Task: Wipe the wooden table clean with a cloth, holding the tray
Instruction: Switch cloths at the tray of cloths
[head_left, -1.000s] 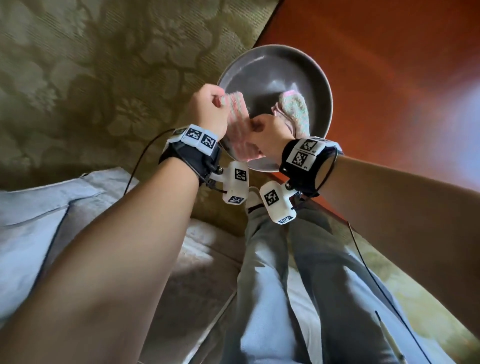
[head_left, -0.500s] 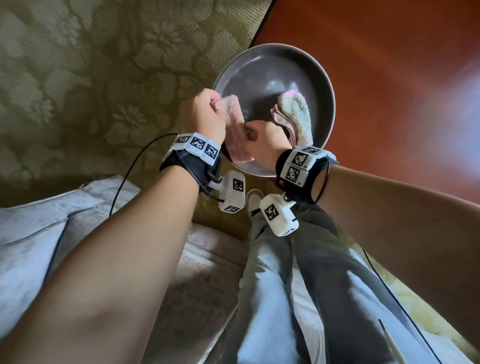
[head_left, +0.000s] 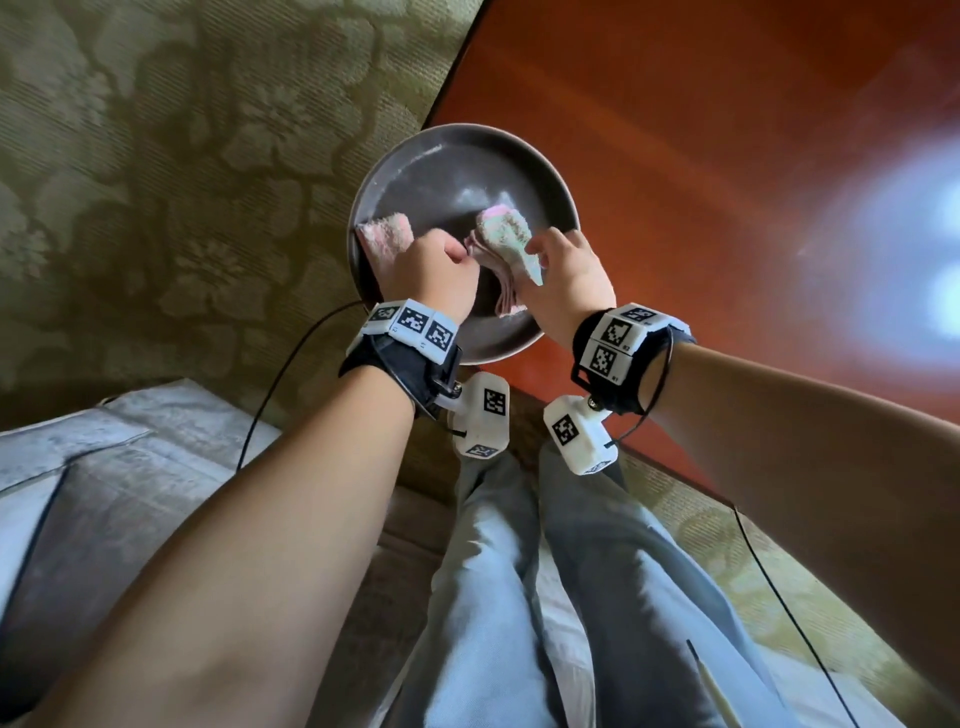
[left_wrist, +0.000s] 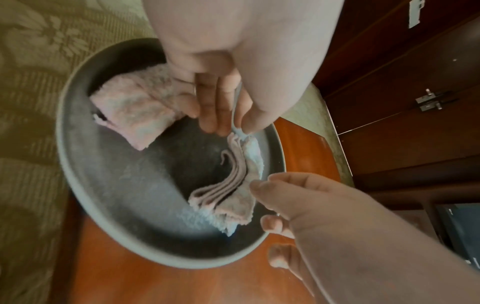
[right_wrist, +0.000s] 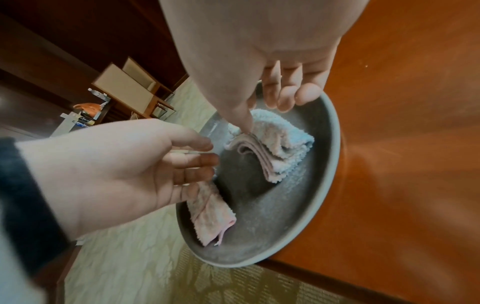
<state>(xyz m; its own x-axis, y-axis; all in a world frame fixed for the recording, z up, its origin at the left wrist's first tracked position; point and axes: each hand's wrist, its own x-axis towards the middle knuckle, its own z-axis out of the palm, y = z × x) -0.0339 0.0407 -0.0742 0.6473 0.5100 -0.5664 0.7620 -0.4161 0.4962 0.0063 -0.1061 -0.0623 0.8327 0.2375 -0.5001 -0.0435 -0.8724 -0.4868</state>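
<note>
Fingers of the left hand (head_left: 434, 270) curl down into the round grey tray (left_wrist: 109, 207), the thumb and forefinger pinching a thin corner of the folded cloth (left_wrist: 228, 191), as the left wrist view shows, while the other fingers (left_wrist: 207, 115) lie close together beside that pinch. Just behind those fingers, toward the tray's left wall, a second, pink cloth (head_left: 384, 241) lies bunched and partly under the hand; whether the hand grips it cannot be told. Opposite, the right hand (head_left: 569, 280) reaches in from the tray's right rim, its thumb and forefinger (right_wrist: 244, 117) nipping the top edge of the same folded cloth, whose stacked layers fan out below the fingertips and rest on the tray floor between the two hands. The remaining right fingers (right_wrist: 285, 98) are bent and bunched just above the rim, apart from the cloth. The tray itself sits on the corner of the reddish wooden table (head_left: 701, 156), its near edge overhanging the table's edge toward the person. Neither hand grasps the tray's rim. Beyond the left hand's knuckles spreads an olive carpet with a floral pattern (head_left: 156, 156); below the wrists the person's legs in light jeans (head_left: 519, 597) show, and a pale cushion (head_left: 78, 467) lies under the left forearm.
</note>
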